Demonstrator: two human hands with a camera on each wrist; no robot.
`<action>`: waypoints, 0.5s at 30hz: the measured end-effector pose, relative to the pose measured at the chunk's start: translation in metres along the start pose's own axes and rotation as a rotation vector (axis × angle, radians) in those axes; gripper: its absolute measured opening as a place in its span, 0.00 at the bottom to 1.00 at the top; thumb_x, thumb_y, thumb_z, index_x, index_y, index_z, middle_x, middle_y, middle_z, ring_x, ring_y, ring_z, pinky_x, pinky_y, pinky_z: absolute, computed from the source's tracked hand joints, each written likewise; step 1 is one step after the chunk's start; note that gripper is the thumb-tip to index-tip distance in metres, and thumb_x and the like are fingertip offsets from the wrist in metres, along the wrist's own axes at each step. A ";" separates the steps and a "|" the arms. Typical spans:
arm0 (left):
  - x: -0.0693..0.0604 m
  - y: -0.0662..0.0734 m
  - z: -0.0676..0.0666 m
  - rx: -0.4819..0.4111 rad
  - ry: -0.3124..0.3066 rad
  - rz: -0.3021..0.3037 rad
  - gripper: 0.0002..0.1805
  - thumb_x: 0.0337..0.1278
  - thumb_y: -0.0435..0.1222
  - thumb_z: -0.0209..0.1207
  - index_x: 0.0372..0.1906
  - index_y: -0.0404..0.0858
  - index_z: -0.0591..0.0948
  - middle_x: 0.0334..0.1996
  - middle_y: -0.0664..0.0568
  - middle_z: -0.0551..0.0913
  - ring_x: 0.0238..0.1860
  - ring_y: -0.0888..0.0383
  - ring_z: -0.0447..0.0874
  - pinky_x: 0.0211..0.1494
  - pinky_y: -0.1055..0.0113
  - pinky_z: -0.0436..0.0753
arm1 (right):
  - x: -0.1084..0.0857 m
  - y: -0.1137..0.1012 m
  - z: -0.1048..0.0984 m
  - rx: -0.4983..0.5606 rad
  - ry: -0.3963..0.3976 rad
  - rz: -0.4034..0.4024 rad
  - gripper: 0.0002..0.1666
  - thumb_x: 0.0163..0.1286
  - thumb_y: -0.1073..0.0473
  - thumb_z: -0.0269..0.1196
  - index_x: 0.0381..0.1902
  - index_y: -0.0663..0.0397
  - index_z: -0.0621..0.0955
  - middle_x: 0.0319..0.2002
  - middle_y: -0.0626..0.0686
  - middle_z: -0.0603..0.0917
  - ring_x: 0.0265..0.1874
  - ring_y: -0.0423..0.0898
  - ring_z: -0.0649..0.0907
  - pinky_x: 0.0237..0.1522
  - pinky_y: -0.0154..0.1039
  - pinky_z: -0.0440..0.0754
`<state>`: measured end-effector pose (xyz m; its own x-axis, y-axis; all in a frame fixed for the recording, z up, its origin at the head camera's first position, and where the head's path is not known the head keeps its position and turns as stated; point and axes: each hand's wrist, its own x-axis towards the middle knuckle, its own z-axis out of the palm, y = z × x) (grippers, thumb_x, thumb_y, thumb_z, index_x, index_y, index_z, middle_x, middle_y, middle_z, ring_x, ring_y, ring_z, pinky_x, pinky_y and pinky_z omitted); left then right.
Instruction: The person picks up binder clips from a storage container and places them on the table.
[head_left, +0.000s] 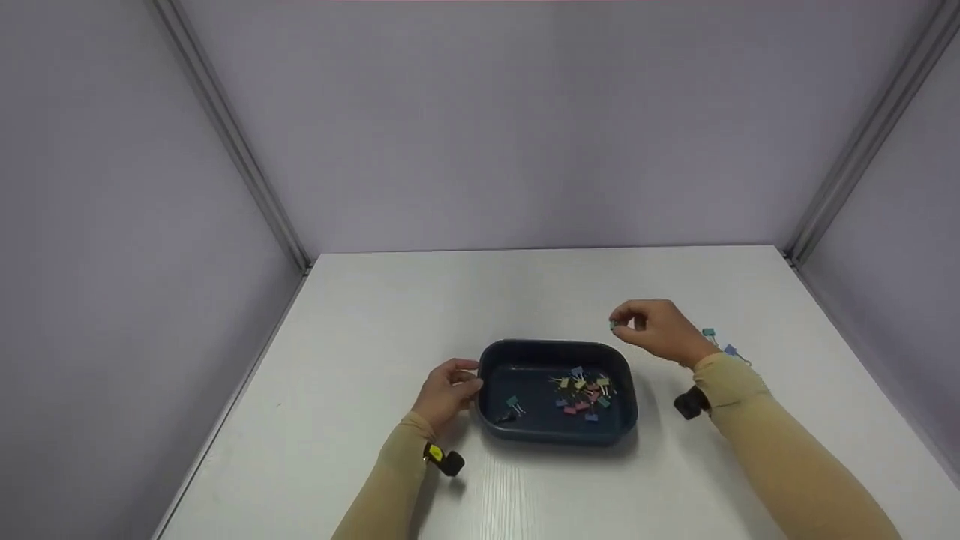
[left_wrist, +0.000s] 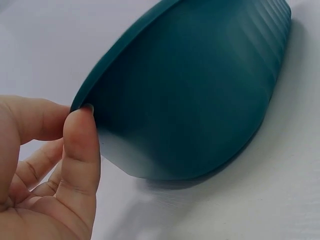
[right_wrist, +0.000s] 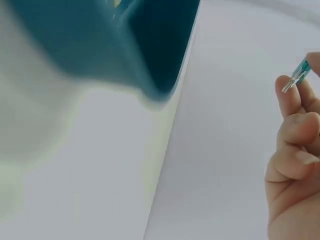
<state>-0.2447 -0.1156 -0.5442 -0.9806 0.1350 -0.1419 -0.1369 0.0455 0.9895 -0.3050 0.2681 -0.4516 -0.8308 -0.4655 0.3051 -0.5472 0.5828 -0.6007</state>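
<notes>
**Right grip (head_left: 654,330) pinches a teal clip (right_wrist: 303,70) near the tray (head_left: 559,436)**

In the head view the fingers mask most of the teal clip, leaving a speck right of centre, just above the tray's upper right corner. The right wrist view cuts the grip off at its right edge but shows the clip between thumb and fingertip: teal body partly covered, thin silvery handles pointing lower left.

The left grip (head_left: 448,390) pinches the tray's rim at its left end. The tray, dark blue, sits at lower centre of the head view; the right wrist view catches only a blurred part, upper left. Toward its right side, a heap (head_left: 592,388) of yellow, pink, blue and teal clips overlaps too closely to count. At its lower left, a single clip (head_left: 513,402) lies beside a dark object (head_left: 507,416), hard to make out.

On the bench (head_left: 375,322), right of frame, a green clip (head_left: 709,331) and a blue clip (head_left: 730,349) lie near the right sleeve (head_left: 739,386).
</notes>
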 end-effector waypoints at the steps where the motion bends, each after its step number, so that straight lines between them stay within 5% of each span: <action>1: 0.001 0.001 0.002 0.005 -0.002 -0.004 0.20 0.57 0.33 0.64 0.55 0.36 0.75 0.41 0.45 0.79 0.36 0.56 0.80 0.37 0.64 0.80 | -0.006 0.006 -0.005 -0.009 0.009 0.016 0.08 0.66 0.53 0.65 0.41 0.45 0.84 0.33 0.43 0.82 0.23 0.43 0.74 0.24 0.35 0.72; 10: 0.010 0.008 0.014 0.033 -0.052 -0.001 0.19 0.58 0.35 0.64 0.55 0.40 0.76 0.43 0.45 0.80 0.39 0.54 0.81 0.39 0.63 0.82 | -0.061 0.049 -0.033 -0.123 0.048 0.194 0.15 0.66 0.49 0.64 0.44 0.51 0.84 0.34 0.46 0.82 0.25 0.45 0.75 0.25 0.35 0.73; 15: 0.005 0.006 0.018 -0.022 -0.057 0.011 0.20 0.58 0.33 0.64 0.56 0.36 0.75 0.40 0.44 0.79 0.35 0.55 0.80 0.37 0.63 0.80 | -0.078 0.062 -0.045 -0.140 0.044 0.228 0.14 0.68 0.48 0.62 0.45 0.48 0.83 0.36 0.47 0.82 0.26 0.45 0.75 0.26 0.36 0.74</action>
<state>-0.2481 -0.0973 -0.5393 -0.9727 0.1915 -0.1313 -0.1294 0.0224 0.9913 -0.2788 0.3706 -0.4795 -0.9362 -0.2839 0.2073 -0.3515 0.7570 -0.5508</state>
